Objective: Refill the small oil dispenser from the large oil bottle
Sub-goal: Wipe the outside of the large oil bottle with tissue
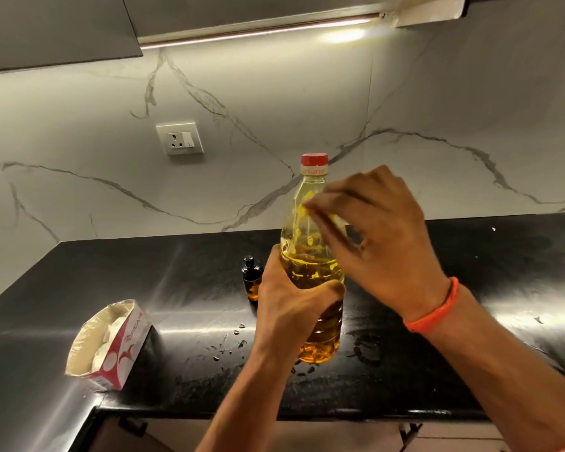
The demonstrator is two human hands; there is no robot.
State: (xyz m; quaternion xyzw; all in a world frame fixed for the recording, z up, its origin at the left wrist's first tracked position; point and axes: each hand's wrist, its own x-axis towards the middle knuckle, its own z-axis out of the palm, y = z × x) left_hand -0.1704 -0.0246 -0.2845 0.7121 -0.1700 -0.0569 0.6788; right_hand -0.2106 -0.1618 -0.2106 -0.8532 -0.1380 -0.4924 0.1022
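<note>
The clear oil bottle (310, 256) held golden-yellow oil under a red cap (314, 159), the far wall (274, 109) was white with grey veins, and the countertop (177, 288) was glossy black.

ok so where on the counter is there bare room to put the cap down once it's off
The black counter right of the large oil bottle, beyond the right hand, looks bare. Another open stretch lies between the opened carton and the small dispenser. Around the bottle's base it is crowded: the left hand grips it, and wet spots lie in front.

Bare forearms; orange band (433, 309) on right wrist (thread-like).
</note>
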